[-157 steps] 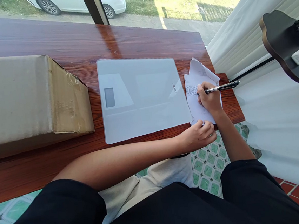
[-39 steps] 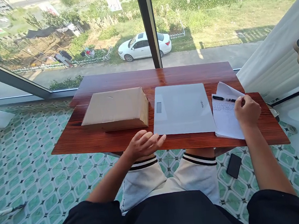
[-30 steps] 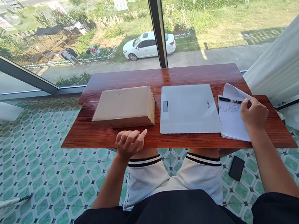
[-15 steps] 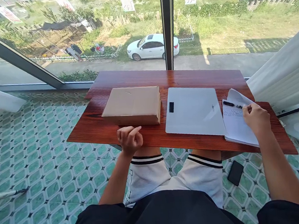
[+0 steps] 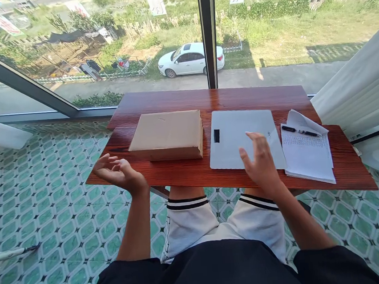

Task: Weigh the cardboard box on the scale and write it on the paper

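Sunlight is falling across a reddish wooden counter (image 5: 179, 174) that is standing against a tall window, with a white car (image 5: 191, 59) parked on the road outside and green patterned tiles (image 5: 48, 204) covering the floor below. Lying on the counter from left to right are a brown cardboard box (image 5: 167, 135), a flat white scale (image 5: 242, 137) with a small dark display near its left edge, and a stack of paper sheets (image 5: 307, 153) with a black pen (image 5: 300, 131) resting across the top. The box and the scale are sitting just beside each other, apart by a narrow strip of wood.

The left hand (image 5: 119, 173) is hovering over the counter's near left corner, palm turned up, fingers loosely curled and spread, holding nothing; the box is the nearest thing to it. The right hand (image 5: 262, 164) is hanging over the near right part of the scale, fingers spread and empty; whether it is touching the surface cannot be told. White curtains (image 5: 355, 86) are hanging at the right.
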Tool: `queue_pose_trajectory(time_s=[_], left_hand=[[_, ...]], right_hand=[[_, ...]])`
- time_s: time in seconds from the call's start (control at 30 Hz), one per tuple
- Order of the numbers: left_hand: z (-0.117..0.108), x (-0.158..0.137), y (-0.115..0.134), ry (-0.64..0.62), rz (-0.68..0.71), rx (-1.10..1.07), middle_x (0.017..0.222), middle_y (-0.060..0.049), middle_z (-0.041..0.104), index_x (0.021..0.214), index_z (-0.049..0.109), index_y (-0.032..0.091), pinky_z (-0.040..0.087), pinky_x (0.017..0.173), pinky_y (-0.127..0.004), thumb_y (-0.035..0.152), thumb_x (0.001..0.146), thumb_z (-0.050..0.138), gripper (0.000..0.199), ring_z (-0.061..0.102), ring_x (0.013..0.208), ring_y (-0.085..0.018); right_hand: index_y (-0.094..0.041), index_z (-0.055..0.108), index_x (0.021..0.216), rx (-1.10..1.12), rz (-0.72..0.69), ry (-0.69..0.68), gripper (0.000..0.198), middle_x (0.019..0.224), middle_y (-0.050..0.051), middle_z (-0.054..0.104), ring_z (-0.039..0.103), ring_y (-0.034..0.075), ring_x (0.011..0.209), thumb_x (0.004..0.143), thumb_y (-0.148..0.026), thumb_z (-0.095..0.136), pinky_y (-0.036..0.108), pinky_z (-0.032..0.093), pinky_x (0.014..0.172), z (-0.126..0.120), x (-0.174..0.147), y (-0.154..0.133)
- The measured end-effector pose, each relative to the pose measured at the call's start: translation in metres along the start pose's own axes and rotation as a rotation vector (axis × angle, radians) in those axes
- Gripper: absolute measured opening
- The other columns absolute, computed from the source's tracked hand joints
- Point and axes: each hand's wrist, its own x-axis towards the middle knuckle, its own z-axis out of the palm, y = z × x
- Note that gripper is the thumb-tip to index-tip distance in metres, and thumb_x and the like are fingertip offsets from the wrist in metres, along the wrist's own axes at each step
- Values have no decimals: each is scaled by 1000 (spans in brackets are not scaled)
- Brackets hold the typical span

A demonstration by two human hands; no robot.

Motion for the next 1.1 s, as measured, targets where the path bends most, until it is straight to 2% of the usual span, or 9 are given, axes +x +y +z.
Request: queue_pose_trajectory(time_s=[0.1,0.2,0.33,0.47,0.57,0.67,0.73,0.9,1.1], left_hand=[[-2,14,0,-101,-59,-31,114,-10,57,123,45,20,46,104,-45,24,82,45,41,56,108,-22],[-4,24,-6,-252,-128,-75,132,-16,56,141,39,15,43,110,-48,34,90,48,56,55,122,-25],[-4,29,-13,-469,-304,-58,150,-20,47,155,28,16,45,111,-51,54,93,47,75,53,133,-30],[-3,27,-12,-585,-405,-3,150,-17,50,155,35,24,48,109,-52,69,88,52,83,48,140,-34],[-2,24,-10,-614,-445,19,158,-15,42,154,39,27,54,103,-49,73,86,52,83,44,143,-35],[-1,22,-11,-636,-480,-10,160,-12,40,154,37,30,58,97,-46,71,87,52,80,49,140,-33],[0,21,-13,-646,-507,-27,156,-11,45,152,40,31,60,93,-45,70,87,51,76,56,131,-32],[3,20,-21,-596,-523,11,132,-15,62,129,61,23,62,78,-39,68,87,49,63,66,110,-29],[8,13,-32,-518,-469,23,121,-15,65,116,65,23,58,68,-32,71,87,45,60,66,103,-25]], right_hand=[[-8,31,157,135,9,-140,70,165,17,25,23,27,154,103,-52,38,50,29,126,30,-7,-35],[-3,17,162,276,62,-287,82,170,13,6,6,22,159,102,-56,34,45,20,130,51,-5,-58],[-1,10,163,398,147,-384,89,170,9,4,3,19,159,101,-61,29,40,12,131,67,10,-75],[0,11,163,442,223,-452,92,169,9,10,9,19,158,99,-64,26,38,12,131,78,23,-83],[-1,14,163,440,247,-470,91,168,8,15,16,21,157,99,-64,25,38,16,130,83,27,-87],[-2,18,163,416,249,-469,87,167,9,21,22,23,156,100,-63,23,40,21,129,86,29,-89],[-3,20,163,392,240,-451,85,166,10,24,24,24,155,101,-60,24,43,24,128,87,29,-89],[-3,24,162,397,210,-433,80,165,11,27,28,25,153,102,-57,22,45,30,125,90,29,-88],[-11,28,162,417,240,-401,76,164,8,30,31,26,152,102,-58,25,47,37,120,92,26,-89]])
